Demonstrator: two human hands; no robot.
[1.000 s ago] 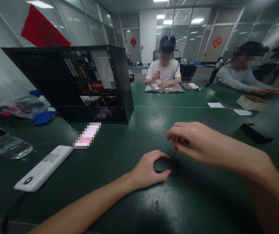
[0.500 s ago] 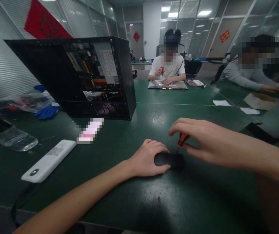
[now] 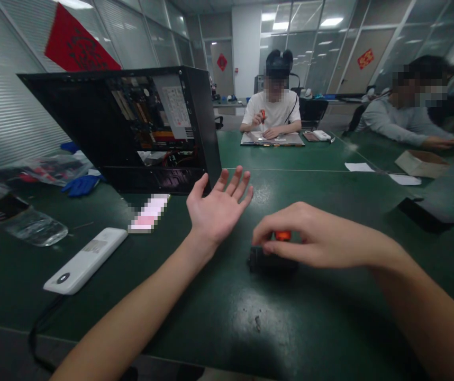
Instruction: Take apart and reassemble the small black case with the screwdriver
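My left hand point(image 3: 219, 209) is raised palm up with its fingers spread, in front of the black computer case, and holds nothing. A small black object point(image 3: 270, 260) lies on the green table point(image 3: 195, 323). Over it is my right hand point(image 3: 310, 233), its thumb and index finger at the object's upper left edge. An orange-red screwdriver handle point(image 3: 283, 235) shows between the fingers and palm of that hand; the shaft is hidden.
An opened computer case point(image 3: 203, 121) stands at the back left. Nearer are a phone point(image 3: 150, 212), a white power bank point(image 3: 88, 259) with a cable, a bottle point(image 3: 32, 222) and blue gloves point(image 3: 81, 185). A person point(image 3: 273, 108) works across the table; another sits at right.
My left hand has let go of the black object, moved up and left and turned palm up. My right hand has moved left and down onto the object.
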